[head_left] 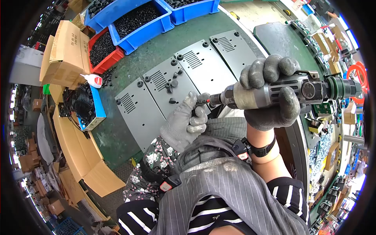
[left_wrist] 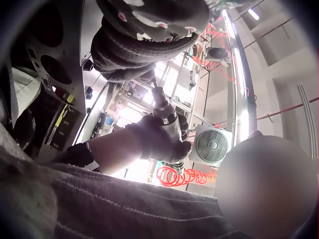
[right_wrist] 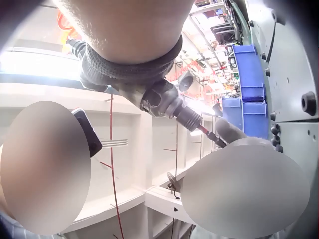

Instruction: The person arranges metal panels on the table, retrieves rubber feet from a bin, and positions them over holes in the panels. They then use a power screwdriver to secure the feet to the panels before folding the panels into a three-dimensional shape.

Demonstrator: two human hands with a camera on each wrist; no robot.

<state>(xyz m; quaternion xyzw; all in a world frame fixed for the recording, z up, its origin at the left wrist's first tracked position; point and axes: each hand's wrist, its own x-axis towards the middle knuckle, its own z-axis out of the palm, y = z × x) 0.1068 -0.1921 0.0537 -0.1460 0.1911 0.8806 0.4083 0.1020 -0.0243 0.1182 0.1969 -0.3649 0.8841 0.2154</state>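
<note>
My right hand (head_left: 270,90) in a grey glove grips a metal air screwdriver (head_left: 290,92), held level with its bit pointing left. In the right wrist view the red-marked bit (right_wrist: 203,130) runs to a small dark piece (right_wrist: 217,140) at my left fingers. My gloved left hand (head_left: 183,123) pinches that piece at the bit's tip; its exact kind I cannot tell. Beneath the hands lie several grey slotted metal panels (head_left: 139,111), side by side, with round black feet (head_left: 180,57) near their slotted ends. Loose black feet (head_left: 174,83) sit on one panel.
Blue bins (head_left: 150,29) and a red bin (head_left: 105,53) of small black parts stand at the back. A white glue bottle (head_left: 93,80), open cardboard boxes (head_left: 72,55) and a blue box with dark parts (head_left: 94,105) are at left. An orange coiled hose (head_left: 357,80) hangs at right.
</note>
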